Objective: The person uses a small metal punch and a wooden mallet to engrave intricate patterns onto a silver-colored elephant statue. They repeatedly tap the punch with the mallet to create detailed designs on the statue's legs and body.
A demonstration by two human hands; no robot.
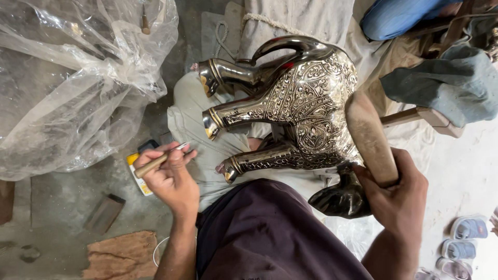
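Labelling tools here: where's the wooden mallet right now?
In the head view, right of centre: the wooden mallet is gripped in the right hand, its head lying against the engraved metal animal figure resting on the person's lap.

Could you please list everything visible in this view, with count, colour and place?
metal animal figure: one, silver with engraved pattern, lying on its side on the lap, legs pointing left
wooden mallet: one, tan, resting against the figure's body
small tool: one, wooden handle with metal tip, left of the lap
plastic sheet: one, clear, crumpled at upper left
grey cloth: one, bundled at upper right
small sandals: several, pale, lower right on the floor
brown slab: one, on the floor, lower left
left hand: holds the small tool
right hand: grips the wooden mallet
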